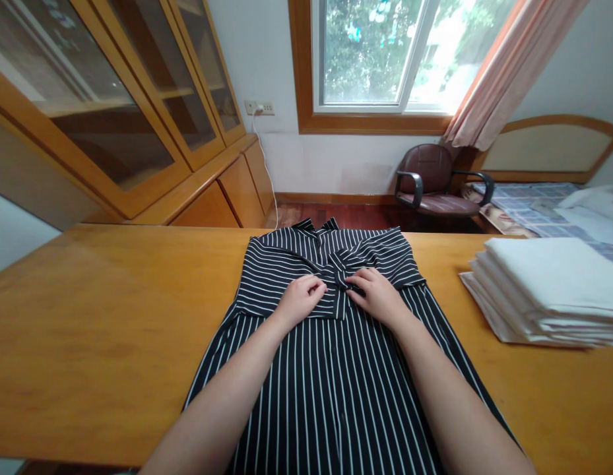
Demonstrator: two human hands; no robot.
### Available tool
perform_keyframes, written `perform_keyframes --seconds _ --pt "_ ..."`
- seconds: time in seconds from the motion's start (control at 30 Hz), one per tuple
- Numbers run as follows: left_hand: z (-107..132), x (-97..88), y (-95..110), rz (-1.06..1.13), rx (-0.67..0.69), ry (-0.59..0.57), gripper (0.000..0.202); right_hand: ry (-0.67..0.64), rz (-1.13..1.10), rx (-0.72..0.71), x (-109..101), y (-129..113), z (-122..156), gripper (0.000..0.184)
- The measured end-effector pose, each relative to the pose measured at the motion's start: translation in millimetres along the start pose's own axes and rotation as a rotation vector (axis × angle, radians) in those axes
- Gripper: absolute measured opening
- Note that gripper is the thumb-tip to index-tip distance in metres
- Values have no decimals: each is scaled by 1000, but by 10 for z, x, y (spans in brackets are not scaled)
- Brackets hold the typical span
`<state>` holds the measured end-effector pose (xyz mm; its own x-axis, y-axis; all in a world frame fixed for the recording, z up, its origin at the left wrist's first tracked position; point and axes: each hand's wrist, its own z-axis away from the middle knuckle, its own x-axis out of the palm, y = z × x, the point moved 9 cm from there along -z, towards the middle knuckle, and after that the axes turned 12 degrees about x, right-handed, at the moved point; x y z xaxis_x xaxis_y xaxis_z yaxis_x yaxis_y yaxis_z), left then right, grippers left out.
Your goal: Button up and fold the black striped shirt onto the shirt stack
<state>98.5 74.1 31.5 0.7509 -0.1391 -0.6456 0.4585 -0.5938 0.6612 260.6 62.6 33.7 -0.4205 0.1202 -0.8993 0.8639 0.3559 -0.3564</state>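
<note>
A black dress with white stripes (330,369) lies spread face up, its collar toward the far edge and its skirt running toward me. Its upper part has horizontal stripes, and a knotted fabric tie (340,267) sits at the middle of the waist. My left hand (302,297) rests on the dress just left of the knot, fingers curled in against the thumb; what lies under them is partly hidden. On the right of the knot, my right hand (374,293) has its thumb and fingers bent around a piece of the tie.
The dress lies on a wooden table (103,316). To the right stands a stack of folded white cloth (548,290). Beyond the table are an office chair (432,178), a bed (553,204) and a window. A glass-doored cabinet (187,155) lines the left side.
</note>
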Motion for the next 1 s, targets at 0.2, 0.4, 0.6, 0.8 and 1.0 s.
perform_keyframes --seconds 0.2,0.4,0.6,0.8,1.0 --pt "8 -29 12 17 29 42 21 63 -125 -77 -147 -63 26 25" --pt "39 -169 100 -35 90 182 17 57 -450 -103 -269 -148 70 34" --pt "43 -165 232 -160 213 169 15 -32 -649 -87 -278 -194 76 32" --pt "47 -11 234 -202 257 22 10 -178 -662 -67 -194 -205 84 27" --pt "53 43 222 -217 239 -30 20 -202 -521 -4 -82 -198 76 24"
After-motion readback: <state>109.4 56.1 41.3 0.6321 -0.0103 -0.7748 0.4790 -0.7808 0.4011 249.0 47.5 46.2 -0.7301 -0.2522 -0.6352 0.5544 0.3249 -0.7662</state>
